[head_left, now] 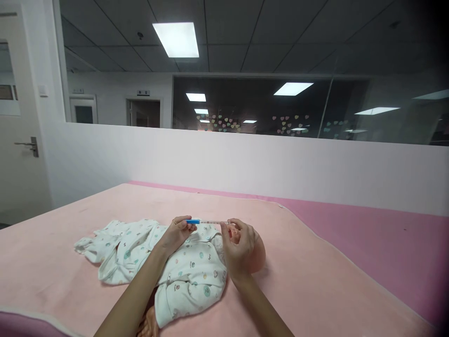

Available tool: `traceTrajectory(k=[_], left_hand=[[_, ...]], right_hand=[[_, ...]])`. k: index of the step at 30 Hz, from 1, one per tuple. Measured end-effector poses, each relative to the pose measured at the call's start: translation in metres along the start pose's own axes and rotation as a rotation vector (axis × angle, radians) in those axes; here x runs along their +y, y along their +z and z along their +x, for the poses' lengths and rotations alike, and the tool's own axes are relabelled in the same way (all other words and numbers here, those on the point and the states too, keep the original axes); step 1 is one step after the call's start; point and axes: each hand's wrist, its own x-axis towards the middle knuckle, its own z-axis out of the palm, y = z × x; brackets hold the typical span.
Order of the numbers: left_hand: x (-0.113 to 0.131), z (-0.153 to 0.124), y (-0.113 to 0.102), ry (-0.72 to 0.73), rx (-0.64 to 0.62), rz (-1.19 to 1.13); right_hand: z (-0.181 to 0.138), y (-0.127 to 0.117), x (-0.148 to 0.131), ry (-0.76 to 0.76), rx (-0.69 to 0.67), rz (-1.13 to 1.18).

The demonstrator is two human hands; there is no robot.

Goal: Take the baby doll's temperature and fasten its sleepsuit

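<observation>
A thin clear thermometer [213, 222] with a blue end lies level between my two hands, above a baby doll. My left hand [177, 234] pinches the blue end. My right hand [242, 245] has its thumb and forefinger at the clear end, in front of the doll's head [258, 255]. The doll lies with its head to the right, its face partly hidden behind my right hand. It wears a white printed outfit [196, 274] with small animal patterns. Below my left forearm a doll hand [150, 323] shows from the sleeve.
A peach-pink sheet [315, 281] covers the padded surface, with a darker pink mat [386, 234] along the back and right. Behind it stands a low white wall [245, 164] with glass above. A door [21, 140] is at the far left.
</observation>
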Motion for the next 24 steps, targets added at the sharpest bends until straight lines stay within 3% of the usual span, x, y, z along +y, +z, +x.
traceTrajectory(k=[5, 14, 24], left_hand=[[-0.0001, 0.0017, -0.0005, 0.046, 0.036, -0.034], [-0.0008, 0.0033, -0.0004, 0.078, 0.068, -0.084], [0.0021, 0.0007, 0.0013, 0.078, 0.08, -0.104]], right_hand=[[0.002, -0.0013, -0.0011, -0.011, -0.003, -0.002], [-0.0024, -0.0017, -0.0029, -0.163, 0.027, 0.001], [-0.0046, -0.0013, -0.0039, -0.18, 0.044, 0.04]])
